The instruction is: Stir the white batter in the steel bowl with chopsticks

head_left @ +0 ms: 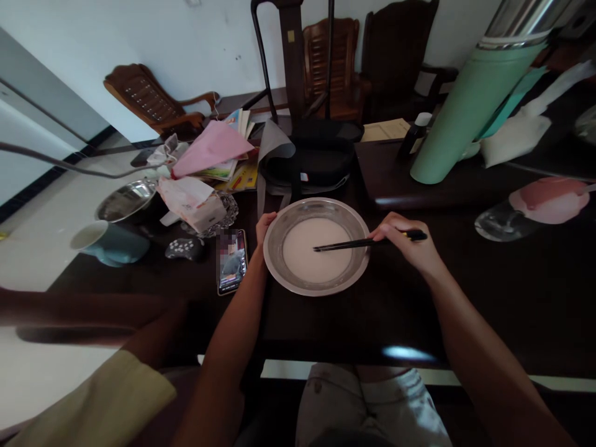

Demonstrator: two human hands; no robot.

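Note:
A wide steel bowl (pixel 274 261) stands on the dark table, with smooth, whitish liquid (pixel 307 257) in its bottom. My left hand (pixel 266 227) grips the bowl's left rim, its fingers partly hidden behind the edge. In my right hand (pixel 407 239) is a pair of dark chopsticks (pixel 347 244), closed together and slanting over the right rim. Their tips reach the liquid near the bowl's middle. Close to my left forearm lies a phone (pixel 232 264) with its screen lit.
Left of the phone are a game controller (pixel 185 249), a blue-green mug (pixel 114 243), a metal basin (pixel 128 202) and a tissue pack (pixel 198 208). A black bag (pixel 321 164) sits behind the bowl. At right stand a tall green thermos (pixel 475 112) and a pink-topped bottle (pixel 547 202). Another person's sleeve (pixel 107 403) shows bottom left.

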